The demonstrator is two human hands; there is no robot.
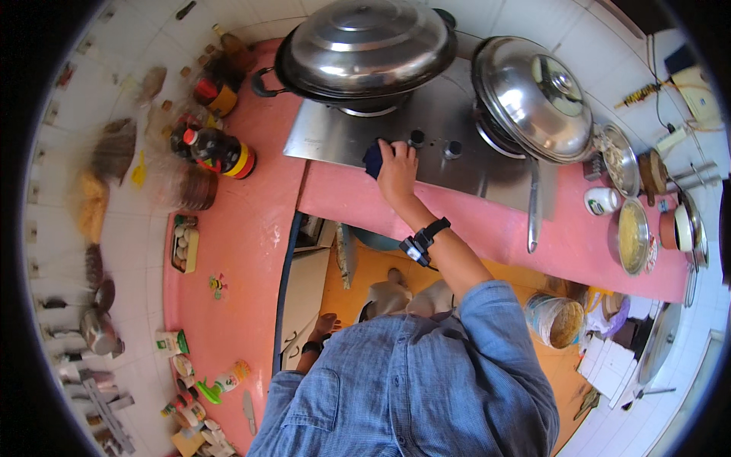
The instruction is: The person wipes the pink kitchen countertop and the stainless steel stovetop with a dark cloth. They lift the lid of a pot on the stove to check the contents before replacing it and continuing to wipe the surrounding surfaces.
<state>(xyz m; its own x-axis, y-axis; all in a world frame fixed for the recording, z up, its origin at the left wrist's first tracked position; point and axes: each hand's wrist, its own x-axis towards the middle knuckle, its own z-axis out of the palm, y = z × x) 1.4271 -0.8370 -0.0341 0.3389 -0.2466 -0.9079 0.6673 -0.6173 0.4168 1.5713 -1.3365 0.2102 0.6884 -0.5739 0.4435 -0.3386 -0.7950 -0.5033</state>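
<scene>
My right hand grips a bunched dark blue cloth and presses it on the front left part of the stainless steel gas stove. Just right of the fingers are two control knobs, a nearer one and a farther one. A large wok with a domed metal lid stands on the left burner. On the right burner sits a lidded pan, its long metal handle reaching over the counter edge. My left hand hangs low beside the cabinet, empty, fingers apart.
Dark sauce bottles and a tray of eggs line the left side of the pink counter. A knife lies nearer me. Metal bowls crowd the right end. A bucket stands on the floor.
</scene>
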